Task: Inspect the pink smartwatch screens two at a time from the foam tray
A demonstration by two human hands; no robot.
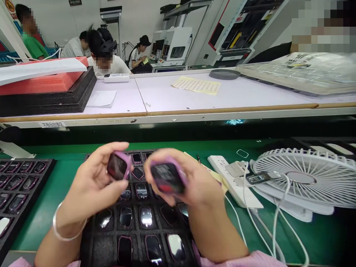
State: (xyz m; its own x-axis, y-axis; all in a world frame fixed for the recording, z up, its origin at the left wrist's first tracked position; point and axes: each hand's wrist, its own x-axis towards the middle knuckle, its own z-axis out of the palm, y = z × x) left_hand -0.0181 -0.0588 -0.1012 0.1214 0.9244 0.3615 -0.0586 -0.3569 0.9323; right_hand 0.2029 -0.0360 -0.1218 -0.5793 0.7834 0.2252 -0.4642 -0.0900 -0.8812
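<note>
Over the black foam tray (111, 237) of watch bodies, left hand (91, 193) pinches one pink watch case (118, 166), right hand (191, 181) closed around another (167, 178); best kept by the rims, screens tilted to the light, clear of the fan (303, 181)

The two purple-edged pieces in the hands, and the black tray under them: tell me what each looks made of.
Piece in the left hand: likely moulded plastic, matt pink-purple rim round a glossy dark face, glass or clear plastic.
Piece in the right hand: same purple rim; its dark face is blurred, so its finish stays uncertain.
Black tray: probably foam, dull and light-absorbing, with soft-edged cut pockets.
</note>
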